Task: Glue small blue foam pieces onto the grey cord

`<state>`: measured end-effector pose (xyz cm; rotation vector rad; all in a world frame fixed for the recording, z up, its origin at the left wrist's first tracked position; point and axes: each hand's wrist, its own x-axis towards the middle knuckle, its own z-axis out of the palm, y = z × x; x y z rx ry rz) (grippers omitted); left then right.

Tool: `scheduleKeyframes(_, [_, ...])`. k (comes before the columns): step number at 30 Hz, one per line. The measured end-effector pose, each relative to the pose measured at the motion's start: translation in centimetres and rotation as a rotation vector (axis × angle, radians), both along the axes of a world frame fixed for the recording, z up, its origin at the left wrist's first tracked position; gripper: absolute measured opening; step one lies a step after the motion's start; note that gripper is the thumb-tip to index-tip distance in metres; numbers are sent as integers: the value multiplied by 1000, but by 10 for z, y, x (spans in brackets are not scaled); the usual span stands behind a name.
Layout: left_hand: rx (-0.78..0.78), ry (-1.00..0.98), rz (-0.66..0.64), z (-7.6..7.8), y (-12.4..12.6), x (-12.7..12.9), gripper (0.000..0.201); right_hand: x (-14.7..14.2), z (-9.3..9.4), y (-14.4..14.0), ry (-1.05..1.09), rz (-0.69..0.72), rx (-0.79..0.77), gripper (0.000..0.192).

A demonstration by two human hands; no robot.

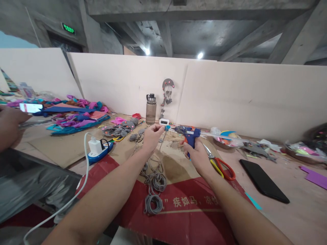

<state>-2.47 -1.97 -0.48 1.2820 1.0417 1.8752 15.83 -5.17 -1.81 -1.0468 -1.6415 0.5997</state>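
Note:
My left hand [152, 136] pinches a small teal piece [167, 128] between thumb and fingertips; what it is made of is too small to tell. A thin grey cord [161, 144] hangs down from near it. My right hand [195, 151] grips a blue hot glue gun [192, 133] by its handle, a finger at the orange trigger. The gun's nozzle points left, close to the teal piece; I cannot tell whether they touch. A clear glue stick [222, 136] sticks out of the gun's back. Coils of grey cord [153, 204] lie on the cardboard below my hands.
Red-handled scissors [224, 168] and a black phone [264, 180] lie to the right. A blue power strip [100, 153] with a white charger sits left. A bottle [151, 110] stands behind, near a grey hanging ornament [168, 89]. Felt scraps [76, 114] heap beside another person's hand [11, 124].

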Motion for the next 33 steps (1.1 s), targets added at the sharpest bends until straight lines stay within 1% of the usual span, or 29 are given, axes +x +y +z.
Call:
scheduleKeyframes(2, [-11, -4, 1, 1, -1, 1, 17, 2, -5, 11, 101, 47, -216, 14])
scheduleKeyframes(3, [-14, -1, -2, 1, -2, 2, 16, 4, -7, 17, 109, 53, -313, 14])
scheduleKeyframes(4, [-14, 6, -8, 1, -3, 3, 16, 5, -10, 23, 80, 49, -377, 14])
scheduleKeyframes(5, [-13, 18, -15, 1, -4, 4, 16, 7, -12, 29, 17, 33, -413, 13])
scheduleKeyframes(7, [4, 54, -24, 1, -7, 6, 16, 11, -16, 39, -146, -19, -428, 14])
scheduleKeyframes(8, [18, 80, -25, 1, -8, 7, 15, 14, -17, 42, -222, -66, -392, 16])
scheduleKeyframes(10, [52, 146, -9, 1, -12, 9, 15, 18, -17, 46, -336, -193, -244, 24])
scheduleKeyframes(12, [98, 230, 27, 1, -15, 11, 14, 21, -15, 45, -364, -320, -49, 27])
scheduleKeyframes(13, [125, 281, 57, 1, -17, 11, 13, 21, -12, 42, -356, -362, 45, 24])
scheduleKeyframes(14, [156, 336, 92, 1, -19, 11, 13, 20, -10, 39, -329, -365, 108, 20])
scheduleKeyframes(15, [192, 393, 131, 1, -20, 12, 12, 17, -7, 35, -276, -322, 125, 16])
scheduleKeyframes(16, [233, 451, 169, 1, -21, 12, 11, 12, -4, 30, -204, -246, 119, 14])
scheduleKeyframes(17, [278, 506, 203, 1, -22, 11, 10, 6, -1, 25, -107, -134, 75, 14])
scheduleKeyframes(19, [374, 607, 250, 0, -23, 11, 8, -8, 4, 13, 150, 128, -65, 20])
scheduleKeyframes(21, [451, 695, 265, -2, -24, 10, 7, -22, 8, 2, 397, 327, -165, 27])
scheduleKeyframes(23, [484, 756, 258, -3, -24, 10, 9, -30, 11, -5, 549, 419, -248, 32])
scheduleKeyframes(24, [484, 767, 254, -4, -24, 11, 9, -32, 11, -8, 585, 427, -276, 33])
scheduleKeyframes(26, [454, 744, 255, -4, -24, 13, 10, -32, 11, -9, 593, 385, -284, 31])
scheduleKeyframes(29, [331, 640, 232, -3, -24, 16, 11, -27, 10, -7, 496, 264, -209, 25])
scheduleKeyframes(31, [217, 554, 145, -2, -25, 18, 14, -24, 10, -6, 399, 192, -146, 21])
scheduleKeyframes(33, [119, 466, 27, -1, -25, 18, 20, -22, 10, -6, 303, 124, -95, 18])
